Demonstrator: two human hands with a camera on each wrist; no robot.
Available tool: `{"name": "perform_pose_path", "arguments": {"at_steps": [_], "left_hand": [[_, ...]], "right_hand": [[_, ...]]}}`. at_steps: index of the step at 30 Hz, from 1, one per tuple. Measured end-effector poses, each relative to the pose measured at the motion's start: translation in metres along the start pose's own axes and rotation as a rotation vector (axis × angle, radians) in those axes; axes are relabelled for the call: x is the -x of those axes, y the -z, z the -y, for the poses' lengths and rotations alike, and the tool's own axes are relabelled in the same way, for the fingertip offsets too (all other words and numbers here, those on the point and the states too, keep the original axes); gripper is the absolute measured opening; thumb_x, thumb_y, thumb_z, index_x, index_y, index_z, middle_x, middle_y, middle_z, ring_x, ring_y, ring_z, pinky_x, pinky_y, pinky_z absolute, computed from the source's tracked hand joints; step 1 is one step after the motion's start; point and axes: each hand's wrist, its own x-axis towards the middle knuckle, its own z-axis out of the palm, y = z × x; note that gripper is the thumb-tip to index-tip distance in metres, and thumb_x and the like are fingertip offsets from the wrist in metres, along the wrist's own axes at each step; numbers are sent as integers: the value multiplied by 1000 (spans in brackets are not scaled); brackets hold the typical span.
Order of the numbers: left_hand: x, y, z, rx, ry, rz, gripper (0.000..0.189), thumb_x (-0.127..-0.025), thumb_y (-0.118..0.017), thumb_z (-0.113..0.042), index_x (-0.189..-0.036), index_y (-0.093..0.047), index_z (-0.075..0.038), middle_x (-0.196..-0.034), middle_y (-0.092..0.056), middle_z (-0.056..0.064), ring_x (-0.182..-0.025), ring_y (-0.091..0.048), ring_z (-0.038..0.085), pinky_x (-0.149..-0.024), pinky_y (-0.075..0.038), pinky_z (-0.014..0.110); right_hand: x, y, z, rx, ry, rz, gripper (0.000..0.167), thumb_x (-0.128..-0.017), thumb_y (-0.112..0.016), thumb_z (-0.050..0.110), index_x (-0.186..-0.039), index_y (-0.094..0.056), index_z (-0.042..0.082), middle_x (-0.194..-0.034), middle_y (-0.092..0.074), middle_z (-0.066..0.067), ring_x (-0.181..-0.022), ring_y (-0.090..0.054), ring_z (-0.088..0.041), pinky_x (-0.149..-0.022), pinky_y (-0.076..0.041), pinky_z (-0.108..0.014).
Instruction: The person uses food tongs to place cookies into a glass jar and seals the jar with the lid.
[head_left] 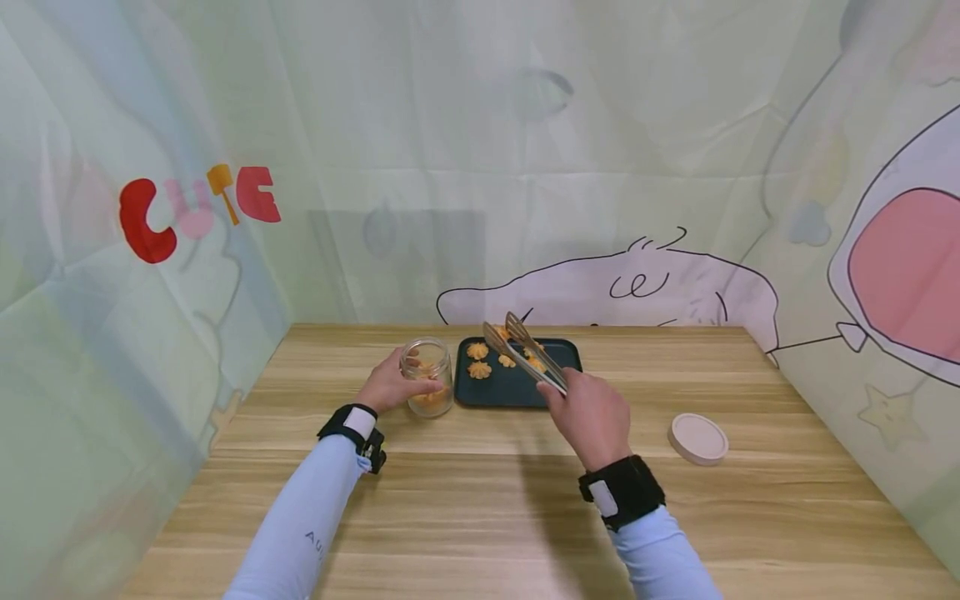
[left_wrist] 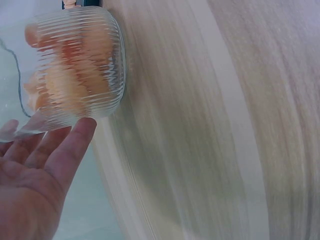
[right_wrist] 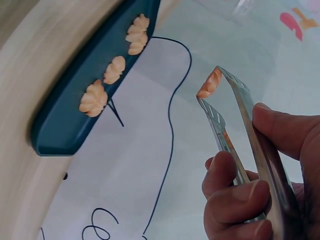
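Glass jar (head_left: 432,403) with cookies (left_wrist: 75,80) inside gripped by left hand (head_left: 392,385), just left of dark tray (head_left: 491,397). Tongs (right_wrist: 245,106) held in right hand (head_left: 597,415), one cookie (right_wrist: 209,83) pinched between tips. Lid (head_left: 698,438) placed right on worktop (head_left: 465,517). "CUTE" printed on left backdrop (head_left: 247,83); "AU" readable on left sleeve (head_left: 288,525).

A clear, ribbed glass jar (head_left: 446,393), upright and open-mouthed just beside a dark teal tray (head_left: 495,396), contains several golden cookies (left_wrist: 70,75). Others lie spread on the tray. Slotted metal tongs (right_wrist: 261,156) pinch a raised, ridged cookie (right_wrist: 210,83).
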Motion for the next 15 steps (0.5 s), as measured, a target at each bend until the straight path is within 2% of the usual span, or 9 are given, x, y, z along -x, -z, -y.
{"name": "perform_pose_path", "arguments": {"at_steps": [15], "left_hand": [[-2,-1,2,-12,4,-6,89,-80,-83,-39,-148,-38,-3,-139,-52,20,-126,-50,37,-103,-42,52]], "right_hand": [[-1,16,22,-20,50,-27,33,-92,-70,40,-84,-65,9,-58,-47,0,-48,-45,-18,-40,-30,-31]]}}
